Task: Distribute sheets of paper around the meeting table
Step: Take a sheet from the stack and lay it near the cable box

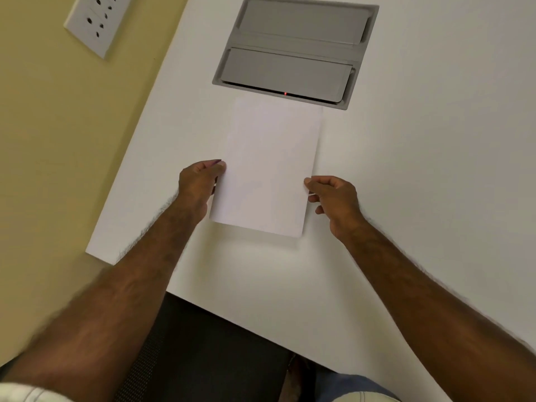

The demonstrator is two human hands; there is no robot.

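A blank white sheet of paper [268, 166] hangs just above the white meeting table [420, 169], casting a soft shadow below its near edge. My left hand [200, 184] pinches the sheet's left edge between thumb and fingers. My right hand [333, 201] pinches its right edge the same way. The sheet's far edge lies close to a grey box set into the tabletop. I cannot tell whether this is one sheet or a thin stack.
A grey flip-lid cable box [293, 50] with a small red light is sunk into the table beyond the paper. The yellow wall [58, 155] with a white socket plate [95, 21] runs along the table's left edge. A dark chair seat [208, 358] shows under the near edge.
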